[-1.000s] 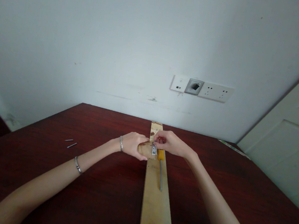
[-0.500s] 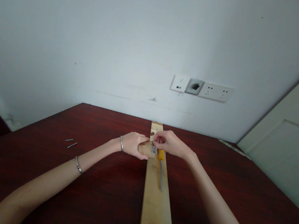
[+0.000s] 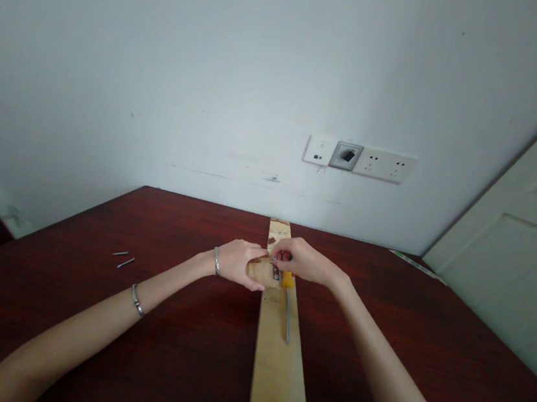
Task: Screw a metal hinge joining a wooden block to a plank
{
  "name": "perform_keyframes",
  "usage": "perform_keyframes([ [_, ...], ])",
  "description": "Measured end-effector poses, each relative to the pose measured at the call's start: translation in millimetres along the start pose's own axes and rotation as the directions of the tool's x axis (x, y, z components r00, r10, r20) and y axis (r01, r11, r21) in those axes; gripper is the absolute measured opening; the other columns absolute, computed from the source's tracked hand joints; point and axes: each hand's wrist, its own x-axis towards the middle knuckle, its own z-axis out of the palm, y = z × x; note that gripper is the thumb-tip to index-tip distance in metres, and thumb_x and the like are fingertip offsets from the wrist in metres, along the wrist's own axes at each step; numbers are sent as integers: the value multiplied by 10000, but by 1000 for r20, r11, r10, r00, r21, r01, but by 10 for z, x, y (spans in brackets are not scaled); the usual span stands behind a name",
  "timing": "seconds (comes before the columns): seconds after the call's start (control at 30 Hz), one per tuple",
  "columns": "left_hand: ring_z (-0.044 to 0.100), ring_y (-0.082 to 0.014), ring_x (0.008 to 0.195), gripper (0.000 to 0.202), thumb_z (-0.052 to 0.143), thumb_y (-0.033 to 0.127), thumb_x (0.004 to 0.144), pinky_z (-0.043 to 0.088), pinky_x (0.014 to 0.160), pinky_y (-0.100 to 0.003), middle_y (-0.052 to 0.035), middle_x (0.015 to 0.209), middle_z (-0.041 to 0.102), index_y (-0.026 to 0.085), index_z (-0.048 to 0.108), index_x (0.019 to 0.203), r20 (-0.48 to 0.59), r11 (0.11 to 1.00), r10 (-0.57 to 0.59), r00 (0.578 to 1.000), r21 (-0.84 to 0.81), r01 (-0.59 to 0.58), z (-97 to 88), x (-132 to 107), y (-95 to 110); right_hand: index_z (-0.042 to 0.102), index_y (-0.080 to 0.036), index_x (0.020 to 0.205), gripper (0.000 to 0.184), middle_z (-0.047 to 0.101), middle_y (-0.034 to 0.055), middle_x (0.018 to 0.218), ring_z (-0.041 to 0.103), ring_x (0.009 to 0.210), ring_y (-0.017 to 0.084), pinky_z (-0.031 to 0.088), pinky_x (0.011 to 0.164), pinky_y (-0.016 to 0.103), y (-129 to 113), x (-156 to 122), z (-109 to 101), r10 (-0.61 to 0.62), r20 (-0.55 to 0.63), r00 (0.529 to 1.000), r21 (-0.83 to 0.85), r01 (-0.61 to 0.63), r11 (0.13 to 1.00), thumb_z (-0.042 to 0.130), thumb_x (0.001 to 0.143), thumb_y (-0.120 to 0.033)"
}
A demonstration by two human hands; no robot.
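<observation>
A long pale wooden plank point(image 3: 277, 371) lies on the dark red table point(image 3: 172, 346), running away from me. My left hand point(image 3: 237, 262) is closed round a small wooden block point(image 3: 260, 270) held against the plank's left edge. My right hand point(image 3: 303, 261) pinches a small metal bracket point(image 3: 275, 271) at the joint between block and plank; its fingertips are pressed together. A screwdriver point(image 3: 287, 308) with a yellow handle lies on the plank just below my right hand, its shaft pointing toward me.
Two loose screws point(image 3: 123, 258) lie on the table at the left. A wall with a row of sockets point(image 3: 359, 160) stands behind the table. A white door point(image 3: 516, 257) is at the right. A thin strip point(image 3: 417, 265) lies near the table's far right edge.
Both hands stay at the block and bracket. The right fingers have shifted slightly over the bracket, and the view has drifted a little.
</observation>
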Motion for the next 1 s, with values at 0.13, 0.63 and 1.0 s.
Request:
perform_keyframes([
  [0.13,649,-214,763,640,679,611,648,492,697,-275,-80,881,669,136,604,1071,-1,1000,4,1000,12,-4,16,-1,-8,691,-146,802,119,662,33,753,576,674,130,446,630,236,76,16,15,-11,10,1000,50,10,999,599,737,-109],
  [0.63,637,-199,731,601,688,607,636,471,671,-258,-60,843,661,156,617,1027,-1,1000,-4,1000,-10,4,77,-12,-60,596,-161,848,93,627,11,724,579,607,111,471,531,222,118,-18,-22,-11,75,997,368,-18,930,541,827,-232],
  [1.0,617,-257,915,742,707,587,644,497,797,-323,-118,1027,636,122,554,1202,46,999,-11,999,-52,13,308,-15,-36,599,-171,808,152,620,6,710,581,637,122,480,577,253,162,-64,-159,58,-164,985,396,12,918,611,785,-320],
])
